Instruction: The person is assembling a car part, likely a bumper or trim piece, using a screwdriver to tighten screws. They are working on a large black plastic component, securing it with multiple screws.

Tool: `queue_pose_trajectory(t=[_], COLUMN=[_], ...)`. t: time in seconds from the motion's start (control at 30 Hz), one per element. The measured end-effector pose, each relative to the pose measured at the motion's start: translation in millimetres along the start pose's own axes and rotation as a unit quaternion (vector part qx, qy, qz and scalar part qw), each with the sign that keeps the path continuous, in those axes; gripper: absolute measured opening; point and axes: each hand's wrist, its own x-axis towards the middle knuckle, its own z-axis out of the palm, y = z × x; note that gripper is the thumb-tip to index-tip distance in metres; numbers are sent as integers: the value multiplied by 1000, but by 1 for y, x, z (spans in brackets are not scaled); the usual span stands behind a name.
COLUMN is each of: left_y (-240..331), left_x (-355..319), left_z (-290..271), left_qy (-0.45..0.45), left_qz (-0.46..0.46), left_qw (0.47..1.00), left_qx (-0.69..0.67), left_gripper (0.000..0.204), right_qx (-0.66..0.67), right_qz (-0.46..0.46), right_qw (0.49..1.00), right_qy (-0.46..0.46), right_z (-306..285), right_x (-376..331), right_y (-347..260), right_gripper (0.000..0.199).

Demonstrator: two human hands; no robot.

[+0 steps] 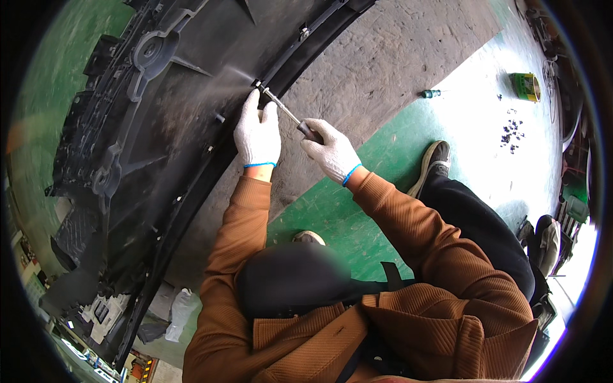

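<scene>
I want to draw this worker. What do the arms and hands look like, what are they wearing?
Both arms wear ribbed, rust-brown sleeves that reach the wrists. The left hand and the right hand each wear a white knitted work glove, and each glove ends in a thin blue band at the cuff. The gloves look a little grey and worn. No watch or markings show.

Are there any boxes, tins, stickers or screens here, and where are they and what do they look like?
Tin: on the floor at upper right, a small round can with a green and yellow label.
Small bottle: on the floor left of the tin, lying down, green.
White bag: lower left, beside the black car panel, crumpled and plain.
No screens or signs that I can make out.
</scene>
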Motion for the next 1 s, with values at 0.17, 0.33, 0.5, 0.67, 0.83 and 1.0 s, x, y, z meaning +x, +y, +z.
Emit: queue_pose_trajectory(t=[0.17,0.33,0.5,0.67,0.83,1.0], left_y=[10,10,-6,-12,-14,-4], left_x=[-8,2,12,9,10,7], left_z=[0,-4,-5,-1,-4,-7], left_qy=[-44,-46,-66,-55,-62,-52], left_qz=[-15,-1,10,4,-5,-5], left_qw=[996,998,998,998,997,999], left_qx=[74,51,-4,-30,-50,-11], left_gripper=[64,55,46,47,50,52], right_qx=[-78,-86,-123,-119,-110,-142], right_qz=[-45,-80,-178,-153,-66,-223], right_qw=[996,991,970,976,991,964], right_qy=[25,58,113,96,-35,-3], right_z=[-3,0,2,2,-7,0], right_x=[4,6,15,15,33,56], right_y=[-10,-6,15,8,-27,-35], right_gripper=[41,40,38,37,38,42])
